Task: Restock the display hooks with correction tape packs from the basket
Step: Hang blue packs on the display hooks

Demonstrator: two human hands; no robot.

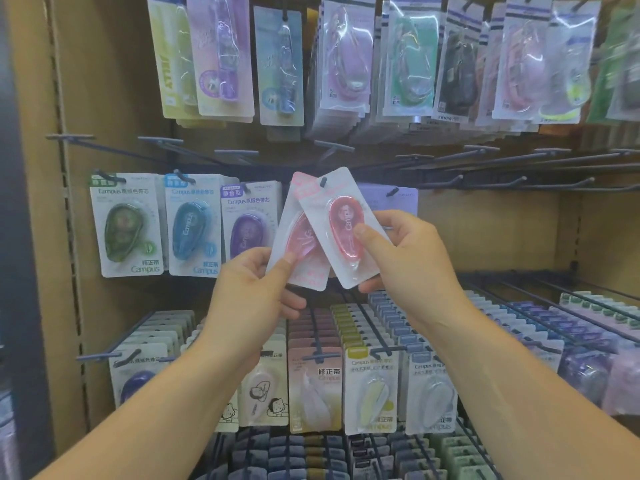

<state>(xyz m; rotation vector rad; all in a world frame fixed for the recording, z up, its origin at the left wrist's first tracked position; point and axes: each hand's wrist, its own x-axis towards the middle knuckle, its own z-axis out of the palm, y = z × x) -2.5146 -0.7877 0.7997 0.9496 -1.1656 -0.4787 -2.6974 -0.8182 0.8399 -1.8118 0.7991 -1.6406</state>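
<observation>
Nearest me, my left hand (258,289) is pinching a pale pink correction tape pack (297,245) at its lower part, while my right hand (407,261) is clamping a red pack (346,230) overlapping it. Both are hovering before the middle-row hooks (180,175), just beside a purple pack (247,230).

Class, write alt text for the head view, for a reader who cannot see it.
The left hand pinches a pale pink correction tape pack, the right hand a redder pack overlapping it, at the middle hook row. Green, blue and purple packs hang left of them; hooks to the right are bare.
</observation>
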